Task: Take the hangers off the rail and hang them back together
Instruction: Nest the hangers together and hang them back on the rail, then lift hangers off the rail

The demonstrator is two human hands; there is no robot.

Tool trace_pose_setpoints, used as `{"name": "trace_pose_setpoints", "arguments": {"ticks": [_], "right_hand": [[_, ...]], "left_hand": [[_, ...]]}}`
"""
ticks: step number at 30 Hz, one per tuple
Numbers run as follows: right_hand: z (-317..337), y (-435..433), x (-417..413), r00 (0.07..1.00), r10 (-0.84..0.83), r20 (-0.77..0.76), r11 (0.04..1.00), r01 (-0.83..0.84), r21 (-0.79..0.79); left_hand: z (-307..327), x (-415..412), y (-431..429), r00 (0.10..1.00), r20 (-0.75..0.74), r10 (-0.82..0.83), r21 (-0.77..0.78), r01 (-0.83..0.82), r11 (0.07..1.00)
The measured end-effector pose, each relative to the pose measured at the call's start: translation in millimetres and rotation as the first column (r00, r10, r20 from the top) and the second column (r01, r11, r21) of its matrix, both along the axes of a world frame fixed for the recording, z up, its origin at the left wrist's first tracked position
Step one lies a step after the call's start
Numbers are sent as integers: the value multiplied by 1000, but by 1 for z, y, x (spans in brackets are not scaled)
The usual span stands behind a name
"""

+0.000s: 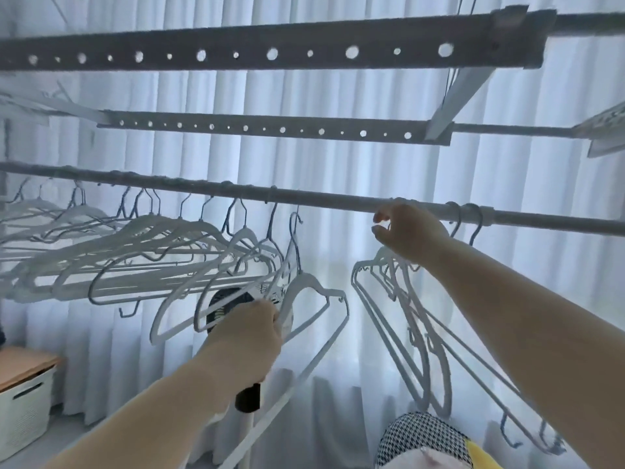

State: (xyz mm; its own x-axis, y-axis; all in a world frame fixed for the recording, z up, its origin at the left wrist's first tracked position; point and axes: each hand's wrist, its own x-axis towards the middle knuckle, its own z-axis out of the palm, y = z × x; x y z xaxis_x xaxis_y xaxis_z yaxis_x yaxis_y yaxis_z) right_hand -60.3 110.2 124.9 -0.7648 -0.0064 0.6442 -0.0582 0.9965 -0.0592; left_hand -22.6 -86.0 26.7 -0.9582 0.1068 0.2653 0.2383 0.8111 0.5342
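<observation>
- Gripping one white hanger [304, 277], the left hand [250, 333] holds its hook just under the rail [203, 190].
- Right hand [409, 233] pinches the hooks of a hanger bunch [410, 299] at the rail.
- More hangers [189, 226] hang leftward.

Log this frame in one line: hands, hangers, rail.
left hand grips single hanger below rail | right hand holds hanger bunch at rail | hanger row hangs on rail
</observation>
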Motion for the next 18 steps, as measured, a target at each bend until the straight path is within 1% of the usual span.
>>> {"name": "trace_pose_setpoints", "arguments": {"ticks": [2,5,7,8,10,13,16,18], "right_hand": [[1,12,-19,1000,-18,-25,998,20,62],[5,16,-40,985,-41,-167,984,69,166],[12,17,-54,967,-41,-251,977,92,193],[15,16,-60,965,-44,-260,978,95,187],[19,13,-70,974,-64,-216,979,103,175],[19,9,-75,988,-131,-80,978,142,153],[15,6,-74,984,-160,-83,963,174,207],[12,4,-76,983,-154,-105,965,172,199]], "left_hand": [[9,-18,12,1000,-26,8,-20,-9,1000],[21,-40,21,997,-50,55,-59,-58,997],[27,-54,25,994,-81,77,-75,-83,994],[30,-59,26,992,-105,75,-90,-84,992],[37,-65,28,987,-144,76,-117,-93,989],[44,-73,31,984,-171,54,-177,-85,981],[48,-85,33,988,-153,0,-143,-22,990],[49,-94,33,990,-139,-41,-91,28,995]]}}
